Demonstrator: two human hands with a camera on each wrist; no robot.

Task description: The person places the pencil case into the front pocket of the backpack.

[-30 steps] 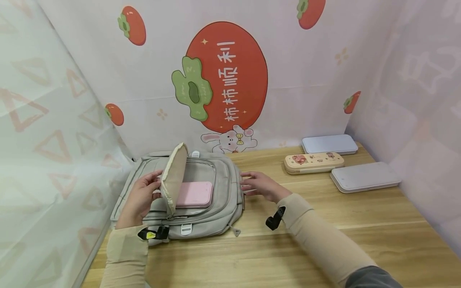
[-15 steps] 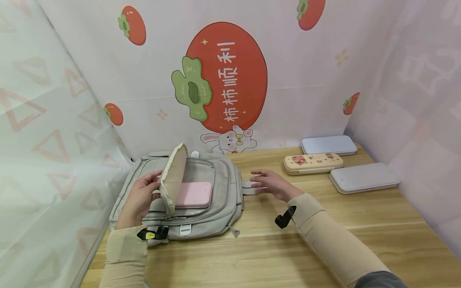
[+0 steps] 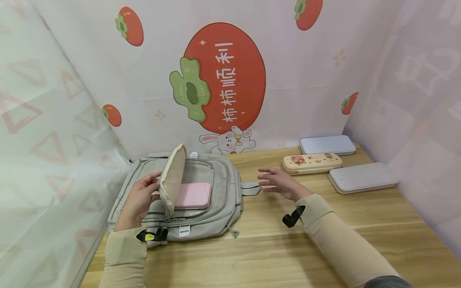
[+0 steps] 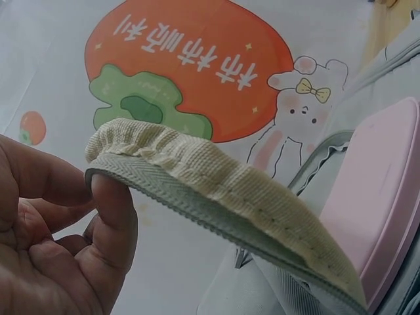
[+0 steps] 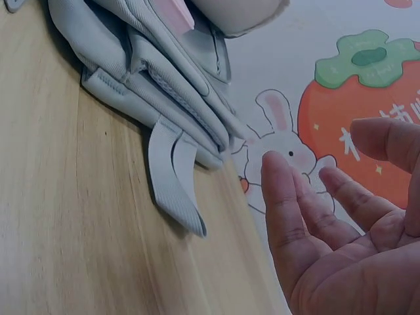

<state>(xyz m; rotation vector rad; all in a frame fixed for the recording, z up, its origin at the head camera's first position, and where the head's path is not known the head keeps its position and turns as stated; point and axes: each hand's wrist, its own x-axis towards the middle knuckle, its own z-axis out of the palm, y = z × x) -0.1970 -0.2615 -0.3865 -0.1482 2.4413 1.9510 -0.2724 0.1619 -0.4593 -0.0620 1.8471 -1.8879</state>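
Note:
A grey backpack [image 3: 219, 224] lies flat on the table with its front pocket unzipped. My left hand [image 3: 139, 200] pinches the edge of the raised pocket flap [image 3: 173, 176], whose beige lining and zipper show in the left wrist view. Inside the pocket lies a pink pencil case [image 3: 193, 195], partly hidden behind the flap in the head view. My right hand [image 3: 282, 185] hovers over the table to the right of the bag, fingers loosely spread and holding nothing. Near its fingertips, a grey handle loop [image 5: 172, 177] sticks out from the bag's end.
At the right of the table lie a light blue case [image 3: 327, 145], a cream case with printed pictures [image 3: 312, 163] and a light grey case [image 3: 363, 178]. A patterned cloth [image 3: 299, 100] hangs behind the table. A triangular zipper pull [image 3: 235, 233] dangles from the bag.
My right hand has moved right, away from the bag's end, uncovering the handle loop. The left hand keeps holding the flap in place.

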